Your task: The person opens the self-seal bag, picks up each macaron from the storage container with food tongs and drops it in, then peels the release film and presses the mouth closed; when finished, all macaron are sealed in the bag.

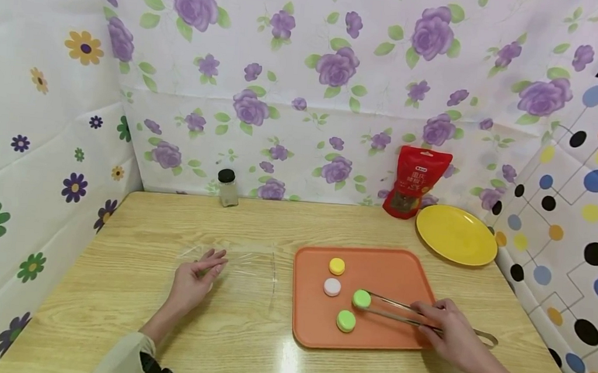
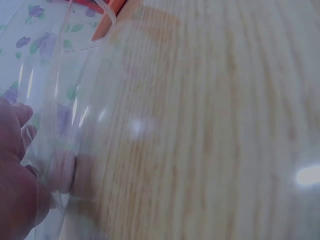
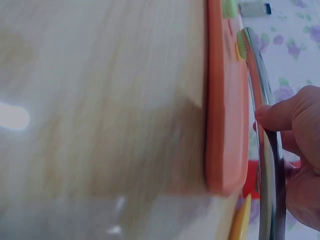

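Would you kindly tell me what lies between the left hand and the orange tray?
In the head view, part of the clear plastic bag, then a bare strip of table.

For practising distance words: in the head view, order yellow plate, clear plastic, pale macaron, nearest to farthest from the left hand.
1. Clear plastic: at the left hand.
2. Pale macaron: right, on the tray.
3. Yellow plate: far right.

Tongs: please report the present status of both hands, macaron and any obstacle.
Right hand grips tongs, tips around one green macaron. Left hand at clear plastic bag. Pale macaron and tray rim lie between tips and bag.
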Demonstrator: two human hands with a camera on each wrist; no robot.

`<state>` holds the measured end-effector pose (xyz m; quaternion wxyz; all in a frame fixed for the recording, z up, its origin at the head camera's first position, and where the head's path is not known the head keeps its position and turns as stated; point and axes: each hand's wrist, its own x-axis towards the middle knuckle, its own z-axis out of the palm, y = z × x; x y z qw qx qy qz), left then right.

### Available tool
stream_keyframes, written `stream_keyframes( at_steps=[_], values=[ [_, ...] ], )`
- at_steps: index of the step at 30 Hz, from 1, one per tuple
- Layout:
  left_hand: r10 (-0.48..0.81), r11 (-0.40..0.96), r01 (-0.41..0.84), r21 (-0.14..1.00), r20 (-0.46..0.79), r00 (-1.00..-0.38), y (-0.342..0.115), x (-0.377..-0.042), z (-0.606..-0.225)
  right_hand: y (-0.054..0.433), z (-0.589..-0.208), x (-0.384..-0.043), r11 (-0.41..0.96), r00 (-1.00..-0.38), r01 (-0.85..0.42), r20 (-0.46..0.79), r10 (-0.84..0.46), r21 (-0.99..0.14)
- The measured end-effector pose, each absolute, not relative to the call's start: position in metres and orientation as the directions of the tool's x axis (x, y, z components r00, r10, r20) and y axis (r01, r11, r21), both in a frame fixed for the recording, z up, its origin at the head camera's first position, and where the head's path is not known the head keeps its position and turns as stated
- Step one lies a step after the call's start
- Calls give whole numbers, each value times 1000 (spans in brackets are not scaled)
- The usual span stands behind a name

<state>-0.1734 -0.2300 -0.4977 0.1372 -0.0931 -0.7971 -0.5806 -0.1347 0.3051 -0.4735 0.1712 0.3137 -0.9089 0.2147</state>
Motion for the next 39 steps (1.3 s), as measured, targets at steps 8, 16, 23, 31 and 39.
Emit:
stream_keyframes(
  at_steps=[8, 16, 23, 31, 39],
  values=[
    [-10, 327, 296, 898, 316, -949, -231, -175, -497, 254, -461, -156, 692, -784, -620, 334, -523, -369],
    [16, 298, 330, 896, 341, -940, -233, -176, -493, 188, -454, -182, 623, -742, -668, 302, -599, -407],
    [4, 294, 330, 897, 344, -939, -234, -177, -495, 136, -454, -201, 547, -668, -735, 287, -687, -401],
    [10, 323, 323, 889, 339, -941, -226, -168, -479, 99, -459, -212, 463, -568, -816, 335, -752, -345],
    [19, 332, 300, 894, 312, -950, -224, -163, -469, 71, -457, -214, 430, -548, -815, 275, -790, -390]
  ],
)
